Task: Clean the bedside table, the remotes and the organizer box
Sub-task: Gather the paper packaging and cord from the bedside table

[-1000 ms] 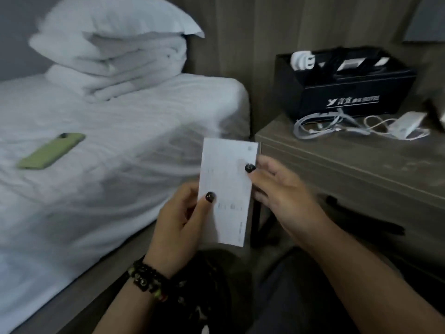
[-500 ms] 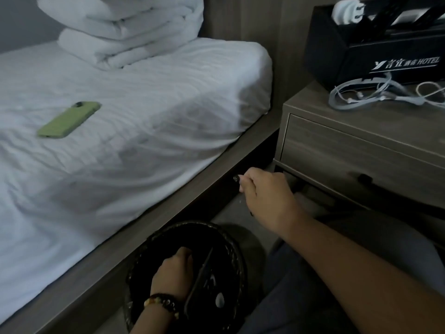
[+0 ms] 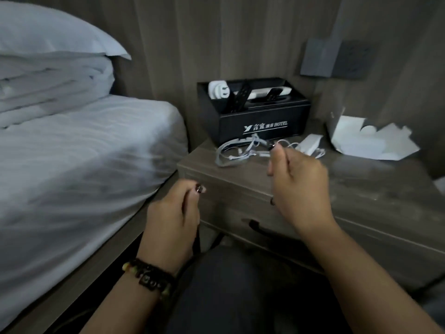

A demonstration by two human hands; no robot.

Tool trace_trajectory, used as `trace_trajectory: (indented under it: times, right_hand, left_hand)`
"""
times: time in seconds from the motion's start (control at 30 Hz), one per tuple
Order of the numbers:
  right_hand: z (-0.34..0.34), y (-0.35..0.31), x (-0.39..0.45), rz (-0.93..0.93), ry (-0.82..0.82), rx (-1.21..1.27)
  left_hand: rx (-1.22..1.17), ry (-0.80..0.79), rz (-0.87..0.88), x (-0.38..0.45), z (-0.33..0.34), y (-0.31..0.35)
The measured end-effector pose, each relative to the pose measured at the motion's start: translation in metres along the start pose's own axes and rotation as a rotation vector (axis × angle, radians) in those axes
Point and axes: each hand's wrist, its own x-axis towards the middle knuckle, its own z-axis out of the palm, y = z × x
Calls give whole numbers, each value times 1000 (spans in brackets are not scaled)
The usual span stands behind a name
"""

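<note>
A wooden bedside table point(image 3: 361, 179) stands right of the bed. At its back sits a black organizer box point(image 3: 265, 121) holding dark remotes point(image 3: 237, 98) and a white plug. Tangled grey and white cables point(image 3: 240, 150) and a white charger point(image 3: 310, 143) lie in front of the box. My right hand point(image 3: 298, 184) hovers above the table's front edge near the cables, fingers loosely curled, holding nothing. My left hand point(image 3: 171, 218), with a beaded bracelet, hangs lower in front of the drawer, fingers loosely curled and empty.
A torn white paper box point(image 3: 370, 141) lies at the table's back right. The bed point(image 3: 84, 169) with a folded duvet and pillow fills the left. A grey wall socket panel point(image 3: 337, 59) sits above the table. A dark drawer handle point(image 3: 260, 229) is below my right hand.
The paper my hands held a second ago went into the bin half a second ago. Both hands have since risen, empty, to the table's front, and the view has lifted to the table.
</note>
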Motion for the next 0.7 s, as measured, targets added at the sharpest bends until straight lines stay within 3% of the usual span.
trace_trajectory:
  times: [0.13, 0.2, 0.3, 0.57, 0.7]
  right_hand:
    - [-41, 20, 37, 198, 198, 59]
    - [-58, 27, 52, 236, 246, 86]
    - [-80, 41, 67, 250, 255, 81]
    - [-81, 83, 67, 311, 167, -6]
    - [-76, 92, 68, 348, 110, 39]
  left_hand:
    - [-218, 8, -11, 57, 53, 64]
    - [-219, -27, 21, 81, 79, 89]
    - [-81, -114, 108, 112, 111, 105]
    - [452, -580, 141, 173, 162, 97]
    - [577, -645, 185, 184, 173, 85]
